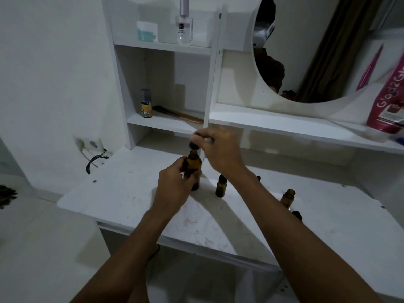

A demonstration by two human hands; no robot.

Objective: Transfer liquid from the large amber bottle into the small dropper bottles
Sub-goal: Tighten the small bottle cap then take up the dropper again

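Because the table (122,193) carries all the glassware on one level white surface, you can steady each container against it rather than in the air. The large amber bottle (193,166) stands upright on the table near its back edge, just in front of the shelf unit (166,121). Upright placement guards against spillage while the neck is open.

Your left hand (172,186) wraps round the bottle's body from the near side, fingers curled on the glass, so the bottle cannot turn or tip. Your right hand (220,149) hovers just above the neck, fingertips pinching the black cap (193,146). The cap sits clear of the mouth with a small gap showing. The step in hand is judged to be uncapping or recapping the source bottle; this view does not settle which. Motion blur hides whether a dropper tube hangs from the cap.

To the right of the large bottle, a capped dropper bottle (220,188) stands upright, near but apart. Farther right, beyond your right forearm, an open dropper bottle (288,196) stands with its neck bare, apparently ready to receive liquid. Just beside it, toward the near edge, a dark piece (297,215) lies partly hidden by the forearm; it is probably that bottle's cap. No liquid level is readable in any bottle.
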